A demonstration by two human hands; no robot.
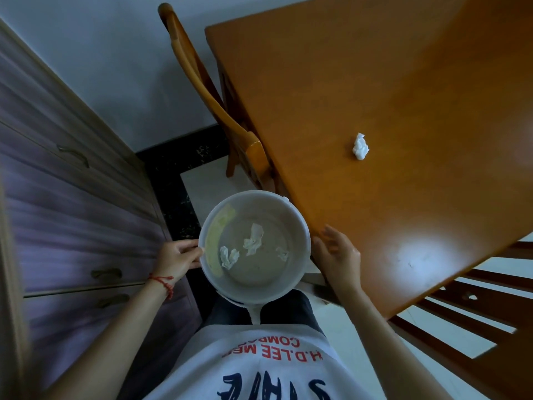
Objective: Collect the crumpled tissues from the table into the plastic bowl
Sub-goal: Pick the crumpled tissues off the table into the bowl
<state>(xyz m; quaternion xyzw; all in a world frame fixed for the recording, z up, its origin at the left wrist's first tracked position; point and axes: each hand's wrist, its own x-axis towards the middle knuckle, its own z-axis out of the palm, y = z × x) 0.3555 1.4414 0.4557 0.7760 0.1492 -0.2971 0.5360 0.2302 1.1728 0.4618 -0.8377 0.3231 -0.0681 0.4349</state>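
Observation:
A round white plastic bowl (300, 226) hangs in front of my body, just off the near left corner of the orange wooden table (403, 96). My left hand (178, 256) grips its left rim. Three crumpled tissues lie inside the bowl: one in the middle (253, 239), one at the lower left (228, 256), a small one at the right (282, 253). My right hand (339, 255) is beside the bowl's right rim at the table corner, fingers apart and holding nothing. One more crumpled tissue (360, 146) rests on the table top, farther away.
A wooden chair (207, 90) is pushed against the table's left side. A purple drawer cabinet (72, 197) stands to my left. Dark slatted chair backs (476, 313) sit at the lower right under the table edge. The floor between is pale tile.

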